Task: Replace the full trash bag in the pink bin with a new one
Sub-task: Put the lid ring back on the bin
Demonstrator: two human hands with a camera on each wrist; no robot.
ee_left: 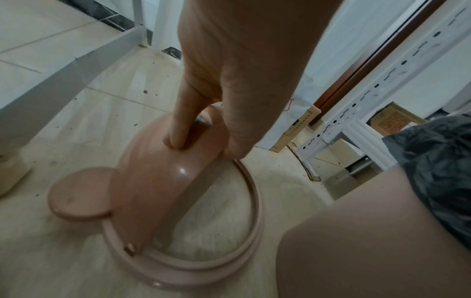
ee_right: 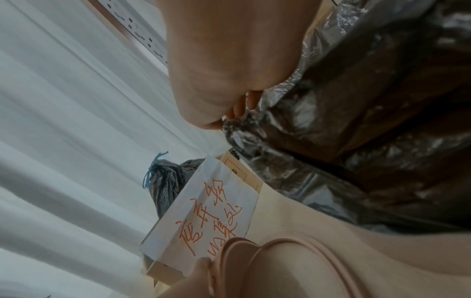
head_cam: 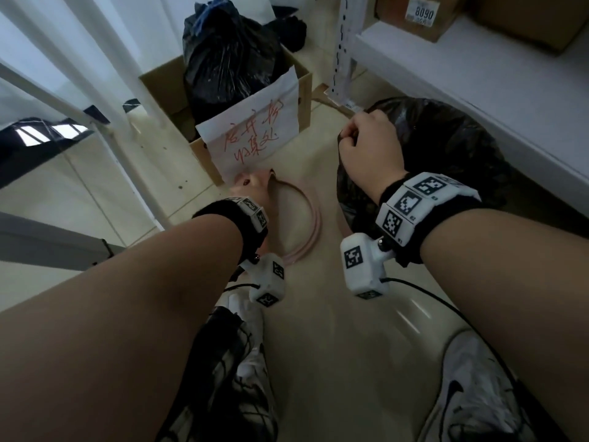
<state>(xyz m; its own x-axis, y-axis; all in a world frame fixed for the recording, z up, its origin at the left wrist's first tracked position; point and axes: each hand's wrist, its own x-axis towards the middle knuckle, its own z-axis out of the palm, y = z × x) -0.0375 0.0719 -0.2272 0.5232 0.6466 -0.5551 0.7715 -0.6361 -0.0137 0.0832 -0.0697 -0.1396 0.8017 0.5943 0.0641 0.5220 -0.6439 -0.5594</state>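
My left hand grips the raised swing flap of the pink lid ring, which has a round ear at one side. The pale floor shows through the ring. In the head view the lid ring lies low between my arms, and my left hand is mostly hidden behind the wrist band. My right hand is curled tight on the gathered top of the full black trash bag, which bulges at the right by the shelf. In the right wrist view, the fingers pinch the crinkled bag. No bin body shows in any view.
A cardboard box ahead holds another tied black bag and carries a white paper sign with red writing. White shelf posts and a shelf with boxes stand at the right. My shoes are on the floor below.
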